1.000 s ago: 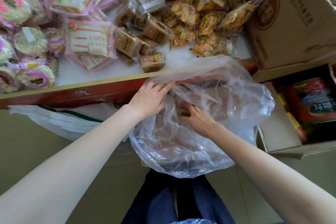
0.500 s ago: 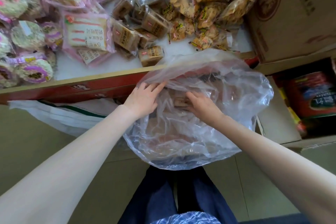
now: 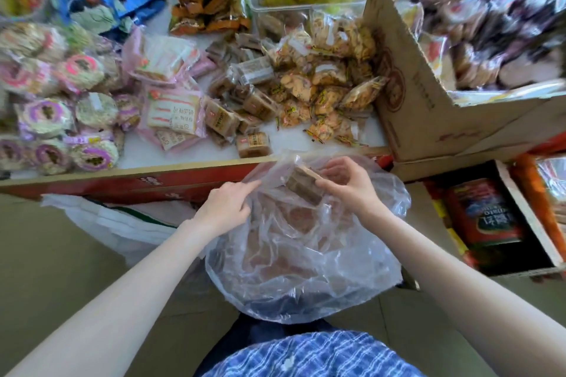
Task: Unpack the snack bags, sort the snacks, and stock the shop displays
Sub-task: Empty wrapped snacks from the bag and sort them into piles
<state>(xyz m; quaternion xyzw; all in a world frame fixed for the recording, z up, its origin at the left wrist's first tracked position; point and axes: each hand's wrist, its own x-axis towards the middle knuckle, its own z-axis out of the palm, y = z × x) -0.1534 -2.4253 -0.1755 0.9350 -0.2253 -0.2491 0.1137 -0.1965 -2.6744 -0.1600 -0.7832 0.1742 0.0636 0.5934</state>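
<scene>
Snack packets lie sorted by kind across the white display shelf (image 3: 196, 153): round puffed-rice cakes in pink and purple wrappers (image 3: 52, 119) at the far left, then pink-wrapped sandwich cakes (image 3: 173, 112), then small brown block cakes in clear wrap (image 3: 252, 144), then golden biscuit packets (image 3: 324, 92) beside the open cardboard box (image 3: 407, 101).

Below the shelf's red front edge hangs the big clear, crinkled plastic bag (image 3: 306, 254), with more brownish packets dimly visible through it. The left hand (image 3: 226, 208) pinches the bag's rim, fingers curled into the film, holding the mouth open. The right hand (image 3: 349, 184), at the mouth of the bag, has its fingers and thumb closed around a brown block cake (image 3: 301, 185) in clear wrap, tilted and partly over the rim.

To do this step well, I would keep the left hand's hold firm and high so the mouth does not collapse, and bring the cake clear of the film before moving it. It belongs with the matching brown blocks at the shelf's middle front. Set it down flat rather than tossing it; the neighbouring heaps are close enough to mix.
</scene>
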